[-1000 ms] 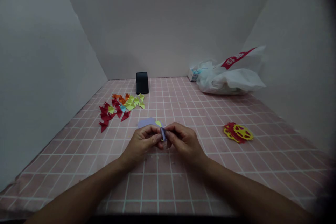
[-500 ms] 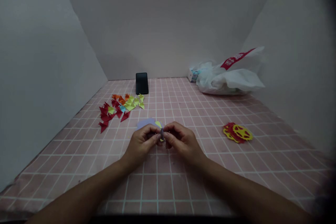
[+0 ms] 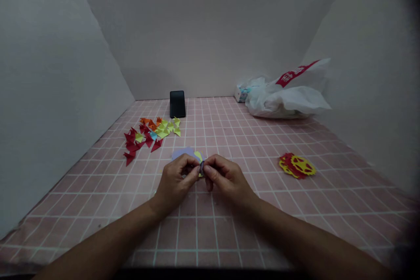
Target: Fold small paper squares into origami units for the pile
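Note:
My left hand (image 3: 177, 179) and my right hand (image 3: 226, 177) meet fingertip to fingertip over the pink checked table (image 3: 229, 227). Both pinch a small folded purple paper piece (image 3: 201, 167), of which only a thin edge shows between the fingers. Just behind the hands lie a flat lilac paper sheet (image 3: 182, 153) and a small yellow paper bit (image 3: 198, 155).
A spread of small folded paper triangles (image 3: 149, 133), red, orange, yellow-green and blue, lies at the left. A dark phone (image 3: 177, 103) stands against the back wall. A white plastic bag (image 3: 287, 94) sits at the back right. Red and yellow paper cut-outs (image 3: 297, 165) lie to the right.
The purple piece has been squeezed narrower between my fingers, so less of it shows. Both hands have stayed in the same spot.

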### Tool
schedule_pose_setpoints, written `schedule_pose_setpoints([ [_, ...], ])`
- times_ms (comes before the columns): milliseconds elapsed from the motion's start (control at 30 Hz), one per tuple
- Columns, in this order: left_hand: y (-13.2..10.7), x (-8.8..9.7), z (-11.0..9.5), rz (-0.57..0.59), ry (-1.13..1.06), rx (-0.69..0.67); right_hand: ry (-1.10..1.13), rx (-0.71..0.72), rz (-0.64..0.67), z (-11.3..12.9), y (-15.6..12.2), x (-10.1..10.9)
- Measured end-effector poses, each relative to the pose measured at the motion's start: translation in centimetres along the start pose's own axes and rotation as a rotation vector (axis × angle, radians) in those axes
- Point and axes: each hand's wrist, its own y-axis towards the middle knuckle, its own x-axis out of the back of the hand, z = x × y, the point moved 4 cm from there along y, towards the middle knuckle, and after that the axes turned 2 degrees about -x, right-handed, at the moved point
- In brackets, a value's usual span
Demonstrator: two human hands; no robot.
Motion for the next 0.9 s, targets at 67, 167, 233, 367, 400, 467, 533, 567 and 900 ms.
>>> schedule_pose_setpoints([
  [67,0.0,0.1,-0.3,-0.013,0.071,-0.050,0.053,-0.042,0.019,-0.1,0.1,0.0],
  [167,0.0,0.1,-0.8,-0.027,0.128,-0.121,0.102,-0.083,0.013,-0.3,0.2,0.0],
  [233,0.1,0.1,-1.0,-0.028,0.144,-0.146,0.122,-0.102,0.013,-0.3,0.3,-0.1],
  [367,0.0,0.1,-1.1,-0.029,0.180,-0.176,0.133,-0.118,0.021,-0.3,0.3,-0.2],
  [400,0.0,0.1,-1.1,-0.029,0.190,-0.184,0.130,-0.119,0.021,-0.2,0.3,-0.2],
  [467,0.0,0.1,-1.0,-0.028,0.210,-0.201,0.116,-0.123,0.016,-0.2,0.3,-0.2],
  [533,0.0,0.1,-1.0,-0.025,0.223,-0.213,0.091,-0.121,0.011,-0.1,0.3,-0.2],
  [567,0.0,0.1,-1.1,-0.027,0.227,-0.218,0.078,-0.119,0.008,-0.1,0.2,-0.2],
  [900,0.0,0.2,-1.3,-0.066,0.219,-0.208,0.046,-0.144,-0.059,-0.2,0.3,0.1],
])
